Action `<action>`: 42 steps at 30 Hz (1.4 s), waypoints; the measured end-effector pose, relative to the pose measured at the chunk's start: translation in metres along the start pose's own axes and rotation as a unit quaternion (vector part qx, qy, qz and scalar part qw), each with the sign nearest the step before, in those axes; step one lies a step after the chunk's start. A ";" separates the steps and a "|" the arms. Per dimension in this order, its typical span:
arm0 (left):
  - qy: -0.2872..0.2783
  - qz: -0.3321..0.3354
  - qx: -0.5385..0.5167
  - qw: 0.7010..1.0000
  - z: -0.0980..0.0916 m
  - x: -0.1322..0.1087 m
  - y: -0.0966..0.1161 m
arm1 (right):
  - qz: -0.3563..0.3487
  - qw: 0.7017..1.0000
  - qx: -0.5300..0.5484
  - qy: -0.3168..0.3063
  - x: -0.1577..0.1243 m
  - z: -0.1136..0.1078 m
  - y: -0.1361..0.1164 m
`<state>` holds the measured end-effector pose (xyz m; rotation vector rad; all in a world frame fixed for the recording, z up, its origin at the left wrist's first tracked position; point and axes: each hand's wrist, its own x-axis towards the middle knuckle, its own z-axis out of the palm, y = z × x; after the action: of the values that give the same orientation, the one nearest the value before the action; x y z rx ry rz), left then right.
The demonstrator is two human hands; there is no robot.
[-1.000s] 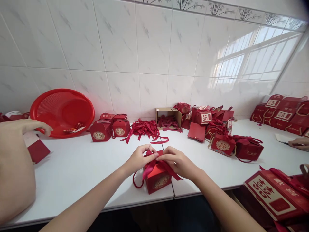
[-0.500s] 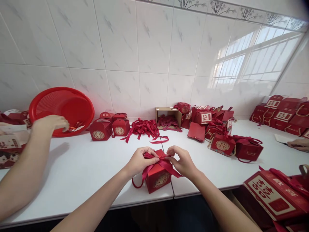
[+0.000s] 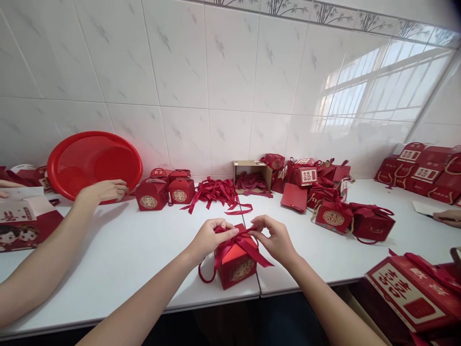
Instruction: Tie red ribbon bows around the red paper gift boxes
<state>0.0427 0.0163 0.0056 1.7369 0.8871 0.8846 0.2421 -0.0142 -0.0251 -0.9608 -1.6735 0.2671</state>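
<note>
A small red gift box (image 3: 236, 271) with a gold round emblem stands at the table's front edge, over the seam. Dark red ribbon (image 3: 254, 250) is looped into a bow on its top, one tail hanging over the right side. My left hand (image 3: 216, 238) pinches the bow's left loop between thumb and fingers. On the other side, my right hand (image 3: 272, 238) pinches the right part of the bow. A red cord handle (image 3: 206, 275) sticks out at the box's left. The knot is partly hidden by my fingers.
Loose ribbons (image 3: 216, 191) lie behind the box, beside a cardboard carton (image 3: 252, 174). Red boxes (image 3: 151, 194) stand to the left, more (image 3: 333, 216) to the right. A co-worker's arm (image 3: 72, 226) reaches across near a red basket (image 3: 95, 166); another person's hand (image 3: 448, 217) is far right.
Both my hands stay at the bow, with only slight finger shifts. The co-worker's hand has moved right, from inside the basket to its right front rim.
</note>
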 end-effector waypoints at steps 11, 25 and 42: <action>0.013 0.008 0.031 0.999 0.005 -0.002 -0.006 | 0.034 0.998 0.047 0.001 0.001 0.000 0.005; 0.030 0.007 0.039 0.999 0.005 -0.002 -0.009 | 0.091 0.993 0.081 -0.002 -0.007 -0.006 0.013; 0.036 0.025 0.049 0.998 0.005 -0.004 -0.008 | 0.064 0.997 0.036 0.010 -0.011 -0.005 0.012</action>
<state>0.0436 0.0126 -0.0045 1.8284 0.9519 0.9543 0.2520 -0.0157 -0.0384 -1.0139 -1.5753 0.3997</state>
